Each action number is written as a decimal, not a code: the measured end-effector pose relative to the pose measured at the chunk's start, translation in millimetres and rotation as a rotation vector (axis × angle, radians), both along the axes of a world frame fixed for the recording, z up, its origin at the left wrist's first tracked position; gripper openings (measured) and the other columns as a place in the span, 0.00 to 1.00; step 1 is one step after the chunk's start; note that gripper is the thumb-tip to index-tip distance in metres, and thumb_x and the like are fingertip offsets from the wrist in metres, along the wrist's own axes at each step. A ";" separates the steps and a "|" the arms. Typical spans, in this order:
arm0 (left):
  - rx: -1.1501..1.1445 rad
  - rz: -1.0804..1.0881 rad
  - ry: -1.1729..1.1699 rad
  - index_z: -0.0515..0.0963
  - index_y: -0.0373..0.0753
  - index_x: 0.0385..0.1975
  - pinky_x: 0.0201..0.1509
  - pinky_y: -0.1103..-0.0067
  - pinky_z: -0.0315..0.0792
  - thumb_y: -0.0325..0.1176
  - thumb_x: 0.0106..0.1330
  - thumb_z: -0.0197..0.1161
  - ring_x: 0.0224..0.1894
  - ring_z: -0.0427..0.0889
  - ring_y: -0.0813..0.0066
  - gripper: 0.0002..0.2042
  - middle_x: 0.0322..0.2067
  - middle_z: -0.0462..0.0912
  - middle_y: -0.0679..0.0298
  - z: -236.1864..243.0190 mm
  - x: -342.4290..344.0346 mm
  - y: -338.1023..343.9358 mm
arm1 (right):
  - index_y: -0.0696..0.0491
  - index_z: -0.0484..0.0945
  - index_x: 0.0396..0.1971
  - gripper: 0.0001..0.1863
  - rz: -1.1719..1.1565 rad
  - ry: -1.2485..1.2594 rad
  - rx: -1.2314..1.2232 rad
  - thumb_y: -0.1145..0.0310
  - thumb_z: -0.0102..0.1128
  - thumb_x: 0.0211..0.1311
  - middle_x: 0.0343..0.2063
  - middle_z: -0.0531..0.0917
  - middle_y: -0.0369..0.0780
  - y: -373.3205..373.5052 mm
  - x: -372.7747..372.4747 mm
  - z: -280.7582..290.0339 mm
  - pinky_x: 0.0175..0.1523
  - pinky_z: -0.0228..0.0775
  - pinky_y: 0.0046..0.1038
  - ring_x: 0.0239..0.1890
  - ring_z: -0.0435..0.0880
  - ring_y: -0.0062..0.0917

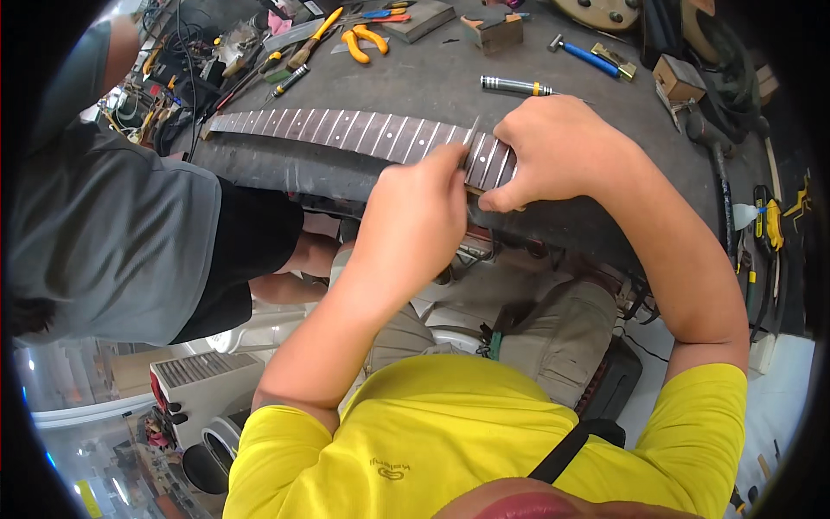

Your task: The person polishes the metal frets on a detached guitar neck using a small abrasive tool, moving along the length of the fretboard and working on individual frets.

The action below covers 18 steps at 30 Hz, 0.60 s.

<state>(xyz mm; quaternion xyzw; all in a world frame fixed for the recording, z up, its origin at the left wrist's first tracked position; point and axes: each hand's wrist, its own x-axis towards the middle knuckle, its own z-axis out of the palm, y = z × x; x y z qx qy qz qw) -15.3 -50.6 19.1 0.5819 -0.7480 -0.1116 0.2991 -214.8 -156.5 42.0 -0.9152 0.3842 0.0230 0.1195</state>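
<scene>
A guitar neck (346, 130) with a dark fretboard and metal frets lies across the middle of the frame on a dark grey workbench (450, 82), running from the upper left toward the centre right. The left hand (415, 221), just below centre, is closed with its fingertips pinching a thin metal strip (472, 131) that stands on edge against the fretboard near its right end. The right hand (553, 151), just right of centre, is clamped over the right end of the neck, thumb on the near edge and fingers curled over the top, touching the wood beside the strip.

Just beyond the right hand, a metal-handled tool (516, 86) with a yellow band lies on the bench. Farther up are orange-handled pliers (365, 41), a blue-handled hammer (586, 55), a small wooden block (496, 33) and a yellow-handled screwdriver (313, 38). At the left of the frame stands another person in a grey shirt (112, 242) and black shorts, close to the bench edge. Along the bottom, the wearer's yellow shirt (450, 432) fills the view.
</scene>
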 end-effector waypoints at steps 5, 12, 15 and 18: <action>-0.006 0.036 0.034 0.86 0.32 0.56 0.39 0.64 0.82 0.22 0.74 0.67 0.35 0.90 0.38 0.13 0.30 0.87 0.40 -7.2 1.9 30.0 | 0.58 0.92 0.30 0.40 -0.018 -0.005 -0.006 0.29 0.73 0.44 0.27 0.91 0.49 -3.6 -3.8 -7.1 0.45 0.87 0.43 0.35 0.94 0.46; -0.022 -0.006 -0.009 0.86 0.32 0.56 0.37 0.68 0.80 0.22 0.75 0.67 0.31 0.90 0.43 0.12 0.28 0.86 0.42 -3.6 0.3 -7.0 | 0.59 0.92 0.29 0.40 -0.010 -0.022 0.026 0.29 0.74 0.43 0.25 0.91 0.49 -2.2 -1.4 -2.4 0.44 0.87 0.44 0.34 0.93 0.45; 0.023 0.011 0.106 0.85 0.31 0.56 0.38 0.66 0.81 0.22 0.75 0.66 0.33 0.90 0.40 0.12 0.30 0.87 0.41 -4.4 8.3 37.6 | 0.59 0.92 0.28 0.40 -0.009 -0.019 -0.019 0.29 0.74 0.43 0.24 0.90 0.48 -3.3 -2.8 -9.4 0.44 0.87 0.43 0.33 0.93 0.45; 0.025 0.010 0.068 0.85 0.31 0.55 0.38 0.64 0.82 0.22 0.75 0.66 0.34 0.89 0.38 0.12 0.31 0.87 0.39 0.6 4.8 28.8 | 0.58 0.92 0.28 0.39 -0.003 -0.015 -0.015 0.29 0.74 0.43 0.24 0.90 0.48 -3.7 -0.8 -5.5 0.44 0.87 0.43 0.33 0.93 0.45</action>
